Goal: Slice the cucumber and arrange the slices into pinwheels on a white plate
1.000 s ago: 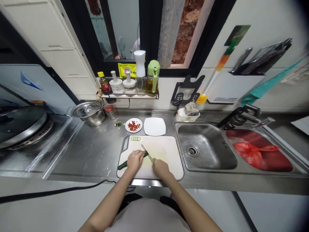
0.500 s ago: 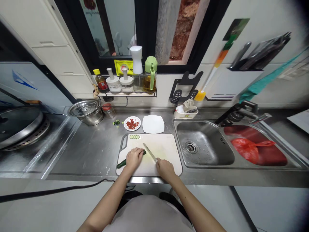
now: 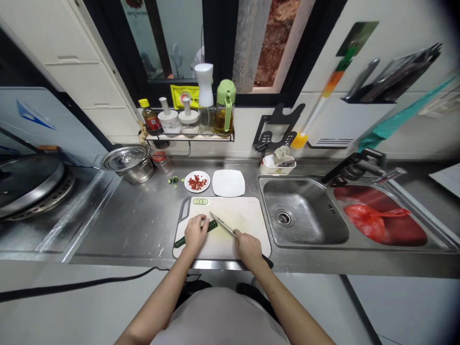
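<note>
On the white cutting board (image 3: 247,211) lies a dark green cucumber (image 3: 212,225), slanting from lower left to upper right. My left hand (image 3: 196,232) is closed over its middle and pins it to the board. My right hand (image 3: 249,249) grips a kitchen knife (image 3: 223,224), its black handle end poking out behind the wrist. The blade points up and left and crosses near the cucumber's right end; whether it touches is hard to tell. Several round cucumber slices (image 3: 200,201) lie in a row along the board's upper left edge.
Behind the board stand a white plate of chopped red pieces (image 3: 197,182) and a bare white square plate (image 3: 228,183). Green scraps (image 3: 174,180) lie left of them. A steel pot (image 3: 130,165) is farther left. The sink (image 3: 305,211) borders the board on the right.
The knife has shifted left, its tip now near the cucumber's right end. My left hand has slid back leftward along the cucumber, leaving more of that end bare.
</note>
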### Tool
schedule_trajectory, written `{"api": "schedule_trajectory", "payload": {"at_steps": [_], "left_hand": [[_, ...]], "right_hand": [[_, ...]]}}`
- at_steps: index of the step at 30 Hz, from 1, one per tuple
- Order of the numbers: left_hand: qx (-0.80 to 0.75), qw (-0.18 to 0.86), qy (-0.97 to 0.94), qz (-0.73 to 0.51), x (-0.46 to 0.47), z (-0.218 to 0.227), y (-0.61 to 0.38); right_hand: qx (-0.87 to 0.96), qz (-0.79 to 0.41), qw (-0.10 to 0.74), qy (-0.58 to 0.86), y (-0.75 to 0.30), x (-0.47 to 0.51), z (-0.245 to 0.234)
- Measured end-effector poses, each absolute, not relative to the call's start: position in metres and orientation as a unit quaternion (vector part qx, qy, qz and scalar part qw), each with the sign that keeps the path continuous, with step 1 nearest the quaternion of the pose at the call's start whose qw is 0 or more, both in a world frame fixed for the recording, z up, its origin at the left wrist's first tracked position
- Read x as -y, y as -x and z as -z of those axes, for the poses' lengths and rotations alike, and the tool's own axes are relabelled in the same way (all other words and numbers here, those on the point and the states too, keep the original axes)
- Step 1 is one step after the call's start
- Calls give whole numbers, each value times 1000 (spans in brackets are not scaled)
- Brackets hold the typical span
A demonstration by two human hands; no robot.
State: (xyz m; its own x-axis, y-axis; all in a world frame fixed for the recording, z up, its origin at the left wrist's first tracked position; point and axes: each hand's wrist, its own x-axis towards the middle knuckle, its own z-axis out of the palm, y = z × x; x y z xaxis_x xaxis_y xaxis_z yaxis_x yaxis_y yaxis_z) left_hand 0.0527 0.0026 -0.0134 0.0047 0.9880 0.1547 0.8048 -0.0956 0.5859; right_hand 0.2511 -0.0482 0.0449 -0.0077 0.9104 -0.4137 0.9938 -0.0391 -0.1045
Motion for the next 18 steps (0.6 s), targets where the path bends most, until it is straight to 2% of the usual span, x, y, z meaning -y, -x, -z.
{"api": "schedule_trajectory", "payload": {"at_steps": [9,18], "left_hand": [[-621,197,-691,-314,-17,1,-49],[-592,246,-751,-163,-27,-27,-61]], "right_hand": [[-696,140,90,-699,-253,48,-46],[-731,83,51,-675,-259,55,-46]]}}
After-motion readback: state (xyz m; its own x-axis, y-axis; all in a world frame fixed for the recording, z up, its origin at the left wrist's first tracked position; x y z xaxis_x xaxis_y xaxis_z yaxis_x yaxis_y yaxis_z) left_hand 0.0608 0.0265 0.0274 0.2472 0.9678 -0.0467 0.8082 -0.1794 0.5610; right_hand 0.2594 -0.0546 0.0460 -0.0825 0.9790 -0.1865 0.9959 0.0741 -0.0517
